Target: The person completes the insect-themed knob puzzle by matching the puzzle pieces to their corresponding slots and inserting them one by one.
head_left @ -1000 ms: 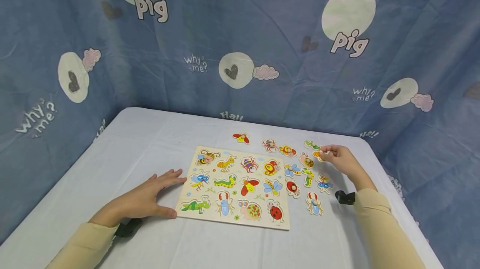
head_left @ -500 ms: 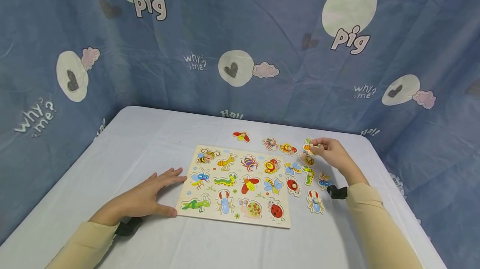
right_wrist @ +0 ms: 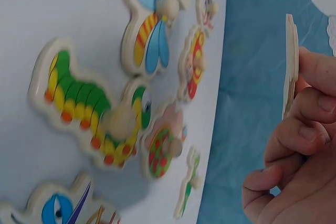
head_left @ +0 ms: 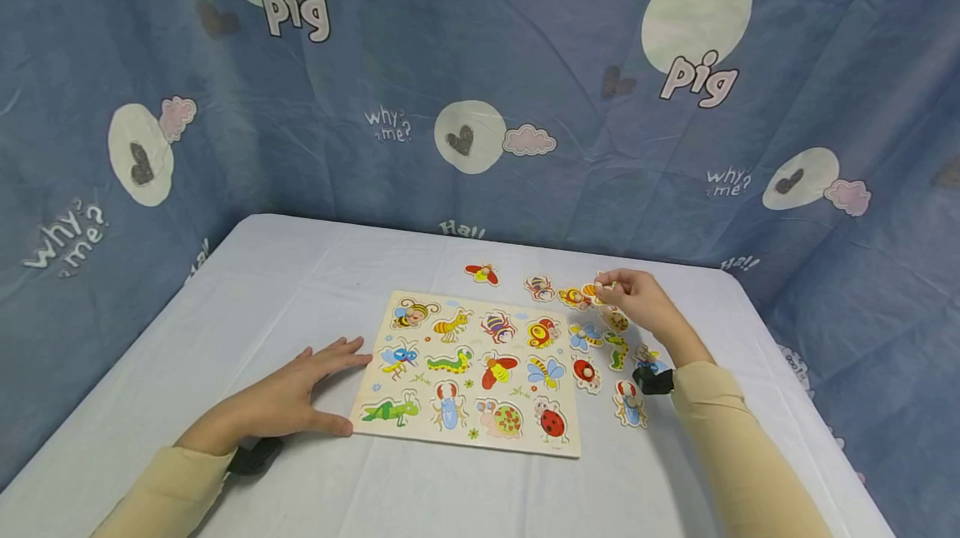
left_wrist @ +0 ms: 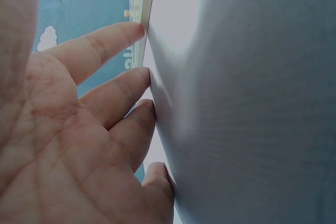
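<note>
A wooden insect puzzle board [head_left: 468,444] with printed pictures lies on the white table. My left hand [head_left: 288,392] is at its left edge, fingers spread, thumb by the lower left corner; in the left wrist view a fingertip meets the board's side. My right hand [head_left: 637,298] pinches an orange striped insect puzzle piece [head_left: 590,291], raised above the other pieces. Seen edge-on in the right wrist view, the held piece [right_wrist: 290,69] is thin pale wood. Below it lie a caterpillar piece [right_wrist: 79,98], a snail piece [right_wrist: 160,153] and a dragonfly piece [right_wrist: 139,40], each with a knob.
Several more knobbed pieces lie right of and behind the board, among them a ladybug piece [head_left: 586,374], a stag beetle piece [head_left: 630,406], a spider piece [head_left: 539,288] and a red-winged piece [head_left: 482,274]. A blue printed curtain [head_left: 480,38] hangs behind the table.
My right hand has moved left with the striped piece, from over the far right pieces toward the board. My left hand stays at the board's edge.
</note>
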Available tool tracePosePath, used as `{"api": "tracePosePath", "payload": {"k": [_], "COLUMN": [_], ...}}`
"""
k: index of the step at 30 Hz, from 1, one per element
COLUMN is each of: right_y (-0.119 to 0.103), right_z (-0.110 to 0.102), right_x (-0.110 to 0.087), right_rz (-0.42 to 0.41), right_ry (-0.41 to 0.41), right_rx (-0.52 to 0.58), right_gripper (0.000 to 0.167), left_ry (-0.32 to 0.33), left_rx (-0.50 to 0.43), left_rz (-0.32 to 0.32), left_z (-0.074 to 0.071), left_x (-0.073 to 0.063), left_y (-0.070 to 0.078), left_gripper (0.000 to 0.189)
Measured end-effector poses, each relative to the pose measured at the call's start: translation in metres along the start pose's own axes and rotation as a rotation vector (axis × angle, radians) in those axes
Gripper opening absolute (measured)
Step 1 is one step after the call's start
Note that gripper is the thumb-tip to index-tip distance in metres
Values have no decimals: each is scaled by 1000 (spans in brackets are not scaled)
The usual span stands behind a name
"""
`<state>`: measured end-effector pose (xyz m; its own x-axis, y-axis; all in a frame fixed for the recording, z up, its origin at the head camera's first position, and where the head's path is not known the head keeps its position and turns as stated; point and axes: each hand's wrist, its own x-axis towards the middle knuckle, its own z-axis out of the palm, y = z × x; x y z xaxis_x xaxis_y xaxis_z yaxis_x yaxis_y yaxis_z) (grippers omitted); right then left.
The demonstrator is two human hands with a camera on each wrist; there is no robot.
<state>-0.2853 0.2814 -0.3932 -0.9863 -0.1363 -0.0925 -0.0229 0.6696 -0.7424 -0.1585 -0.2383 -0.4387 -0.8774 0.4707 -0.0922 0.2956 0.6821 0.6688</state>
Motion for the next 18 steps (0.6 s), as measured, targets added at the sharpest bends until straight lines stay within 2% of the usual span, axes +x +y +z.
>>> {"api": "tracePosePath", "payload": {"k": [9,18], "right_y": [-14,-30], "right_z": [11,21], "right_x": [1,4], "right_rz": [-62,-105], "right_ry": [-21,-49], "right_rx": [57,70], "right_gripper": [31,30], "left_ry": [-3,-9], "left_rx": [-5,8], "left_rz": [-3,0], "left_z": [1,1], "left_x": [0,0], "left_y": [-1,-3], "left_gripper": [97,97]}}
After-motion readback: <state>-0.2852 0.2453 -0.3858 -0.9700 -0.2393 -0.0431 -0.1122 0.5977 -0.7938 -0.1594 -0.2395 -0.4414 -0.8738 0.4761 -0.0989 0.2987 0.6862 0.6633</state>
